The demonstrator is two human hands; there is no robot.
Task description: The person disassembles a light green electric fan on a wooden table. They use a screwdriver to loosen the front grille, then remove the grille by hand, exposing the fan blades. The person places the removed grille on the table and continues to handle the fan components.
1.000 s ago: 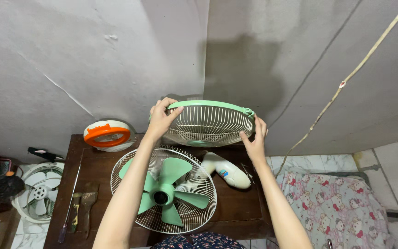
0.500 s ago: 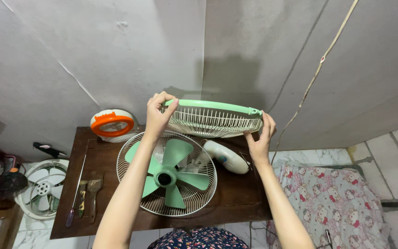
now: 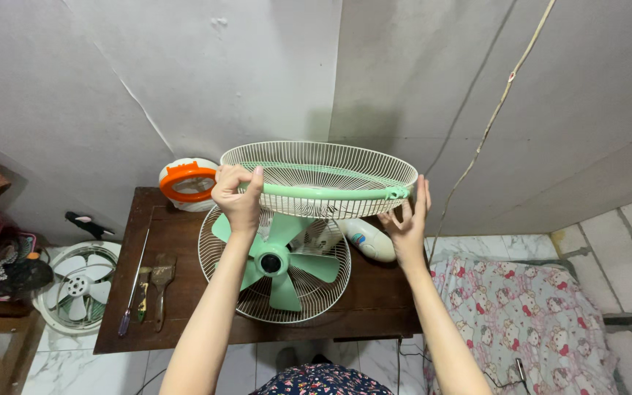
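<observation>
Holding a round wire fan guard [image 3: 321, 175] with a green rim above a dark wooden table [image 3: 177, 241], the person grips it on both sides. The left hand [image 3: 238, 194] is clenched around the rim; the right hand [image 3: 408, 223] presses open fingers against the opposite edge. Below the guard, on the table, lies a fan [image 3: 276, 263] with green blades. A screwdriver [image 3: 132, 285] rests near the table's left edge.

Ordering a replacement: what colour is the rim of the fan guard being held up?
Mint green rim on a white wire fan guard, seen in the head view.
</observation>
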